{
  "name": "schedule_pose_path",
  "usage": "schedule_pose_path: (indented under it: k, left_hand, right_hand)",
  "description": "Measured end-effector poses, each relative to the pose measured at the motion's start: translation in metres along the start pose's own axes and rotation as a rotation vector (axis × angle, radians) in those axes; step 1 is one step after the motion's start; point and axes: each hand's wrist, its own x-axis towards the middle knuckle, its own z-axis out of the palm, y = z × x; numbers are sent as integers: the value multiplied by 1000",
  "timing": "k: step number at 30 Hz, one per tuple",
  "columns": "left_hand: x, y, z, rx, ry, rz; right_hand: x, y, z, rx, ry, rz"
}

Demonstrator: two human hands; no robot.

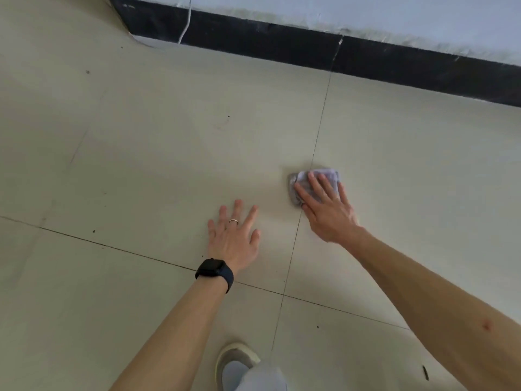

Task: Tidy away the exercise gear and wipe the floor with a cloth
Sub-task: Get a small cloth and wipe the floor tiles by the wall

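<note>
**Wiping under way, specks left**

Shoe (235, 359) nearest. Left hand (234, 238) lies flat on the floor (141, 165), fingers spread, holding nothing. Just beyond, the right hand (327, 210) presses the bunched cloth (329, 174) flat-fingered onto a tile joint. No exercise gear in view. Dark specks remain leftward. Nothing blocks the way. Skirting board (282, 43) and thin cable (186, 21) farthest.

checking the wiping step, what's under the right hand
A bunched greyish cloth lies under the right hand, which presses it with straight fingers onto the tiled floor, across a grout line. The cloth's middle and the floor beneath it are covered, so unseen.
</note>
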Motion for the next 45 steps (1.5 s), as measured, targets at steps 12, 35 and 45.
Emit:
schedule_pose_path:
  k: [12, 35, 45]
  left_hand:
    - [2, 12, -8, -8, -138, -91]
    - [-329, 366, -468, 79, 34, 143]
    - [-464, 562, -689, 30, 301, 418]
  right_hand:
    - [-178, -50, 81, 226, -63, -416]
    - [-400, 107, -593, 659, -125, 339]
    - [-584, 183, -852, 704, 469, 344]
